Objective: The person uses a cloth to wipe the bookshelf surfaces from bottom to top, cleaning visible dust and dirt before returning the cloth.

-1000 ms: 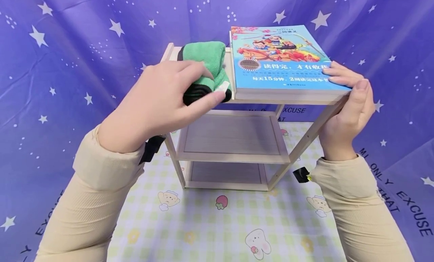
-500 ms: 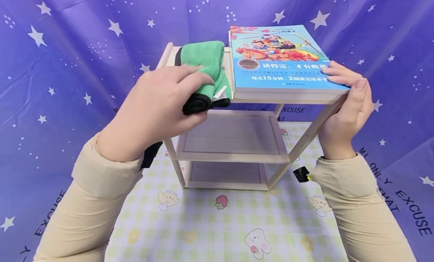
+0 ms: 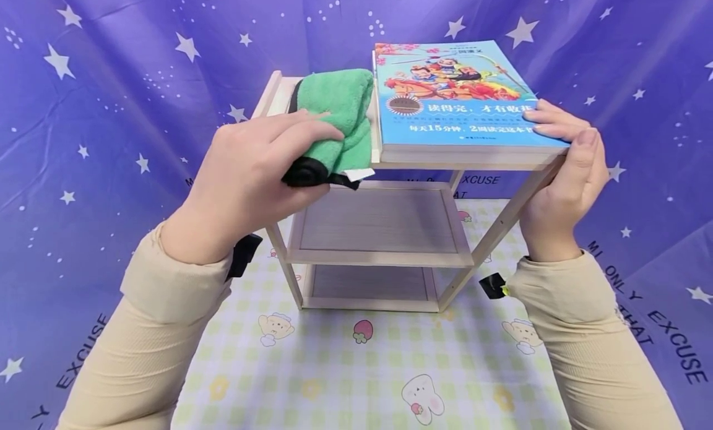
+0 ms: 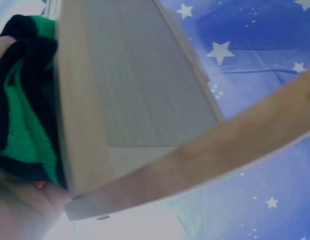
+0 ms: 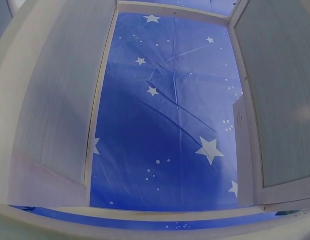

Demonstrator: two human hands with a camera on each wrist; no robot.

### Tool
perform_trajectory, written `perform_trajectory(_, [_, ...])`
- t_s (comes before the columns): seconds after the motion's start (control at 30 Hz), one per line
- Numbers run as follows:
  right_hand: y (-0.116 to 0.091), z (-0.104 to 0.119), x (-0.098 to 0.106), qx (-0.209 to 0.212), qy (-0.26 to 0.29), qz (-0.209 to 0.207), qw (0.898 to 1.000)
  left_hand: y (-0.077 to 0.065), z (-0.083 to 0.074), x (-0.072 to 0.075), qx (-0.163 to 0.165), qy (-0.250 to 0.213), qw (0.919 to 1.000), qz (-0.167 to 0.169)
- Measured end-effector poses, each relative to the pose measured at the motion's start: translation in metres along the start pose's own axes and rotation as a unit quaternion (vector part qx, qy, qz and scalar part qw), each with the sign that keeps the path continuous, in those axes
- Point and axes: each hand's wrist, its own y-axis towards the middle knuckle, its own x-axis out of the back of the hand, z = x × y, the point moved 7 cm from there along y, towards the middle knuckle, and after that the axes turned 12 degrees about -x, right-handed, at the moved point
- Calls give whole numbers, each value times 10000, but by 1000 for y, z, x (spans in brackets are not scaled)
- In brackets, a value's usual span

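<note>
In the head view my left hand [image 3: 250, 164] grips a folded green towel [image 3: 340, 108] with black edging and a white tag, at the left of the shelf top. Its fingers lie over the towel and its thumb is under the near edge. The towel also shows in the left wrist view, as green and black folds [image 4: 27, 130] against the shelf's edge. A thick blue book [image 3: 462, 120] lies flat on the right part of the wooden shelf [image 3: 381, 257]. My right hand [image 3: 568, 170] holds the shelf's right front corner, fingertips on the book's cover.
The shelf has two lower boards, the middle board [image 3: 379, 219] and the bottom board [image 3: 373, 286]. It stands on a green checked cloth [image 3: 334, 368]. A purple star-printed curtain [image 3: 111, 77] surrounds it on the back and sides.
My left hand has drawn the towel slightly towards me, its thumb passing from above the near edge to beneath it. My right hand and the book stay nearly still.
</note>
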Motion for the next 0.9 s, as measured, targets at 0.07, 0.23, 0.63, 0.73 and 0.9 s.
perform_trajectory(0.07, [0, 0, 0, 7, 13, 4, 10000, -1, -1, 3, 20, -174, 9997, -195])
perform_trajectory(0.23, [0, -1, 0, 6, -3, 4, 10000, -5, -3, 12, 44, -486, 9954, -823])
perform_trajectory(0.63, [0, 0, -1, -20, 69, 31, 10000, -12, -10, 30, -141, -635, 9817, -1789])
perform_trajectory(0.73, [0, 0, -1, -10, 85, 36, 10000, -13, -13, 32, -200, -637, 9736, -2185])
perform_trajectory(0.9, [0, -1, 0, -7, 64, 40, 10000, -16, -20, 35, -403, -630, 9620, -2626])
